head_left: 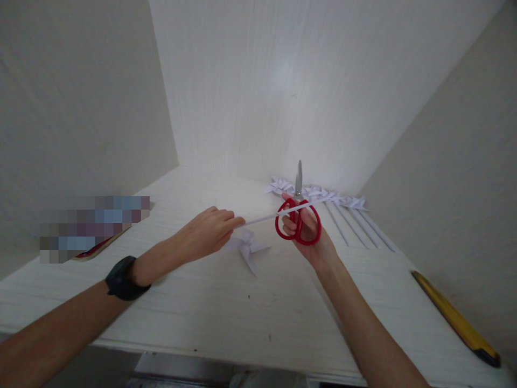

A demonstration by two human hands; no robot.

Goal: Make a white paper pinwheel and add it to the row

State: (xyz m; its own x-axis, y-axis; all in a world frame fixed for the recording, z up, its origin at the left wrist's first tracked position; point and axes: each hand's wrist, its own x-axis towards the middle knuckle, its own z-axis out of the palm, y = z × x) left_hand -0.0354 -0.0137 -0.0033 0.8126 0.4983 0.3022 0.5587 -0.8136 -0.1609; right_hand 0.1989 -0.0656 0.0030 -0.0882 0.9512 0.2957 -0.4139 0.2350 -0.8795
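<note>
Two hands (210, 230) on one paper strip (262, 217)

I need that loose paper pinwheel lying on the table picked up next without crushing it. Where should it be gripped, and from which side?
Probably pinch the pinwheel by its long blade pointing toward the near table edge, coming from above on the near side. It lies flat and apart from the left hand and the scissors.

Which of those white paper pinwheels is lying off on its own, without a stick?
The pinwheel on the table just below the left hand. The others sit in a row by the back wall, with sticks attached.
</note>
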